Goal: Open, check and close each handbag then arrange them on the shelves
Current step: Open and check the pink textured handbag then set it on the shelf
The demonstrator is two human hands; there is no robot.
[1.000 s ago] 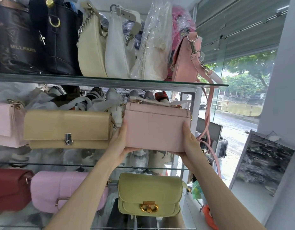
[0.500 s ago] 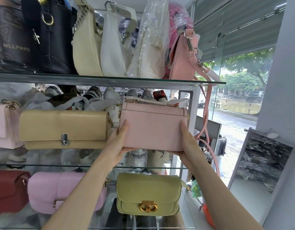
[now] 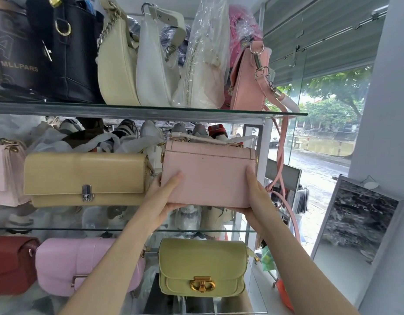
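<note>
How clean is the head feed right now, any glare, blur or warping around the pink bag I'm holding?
Head view: the pale pink handbag and both hands, left hand and right hand, are sharp and evenly lit by daylight; the street behind the glass at right is bright and hazy; the wide lens bows the upper glass shelf; shoes behind the shelves look milky.

Two bare forearms and hands
The left hand (image 3: pixel 161 201) and right hand (image 3: pixel 257 201) show no sleeves, rings, watch or gloves; short plain nails.
</note>
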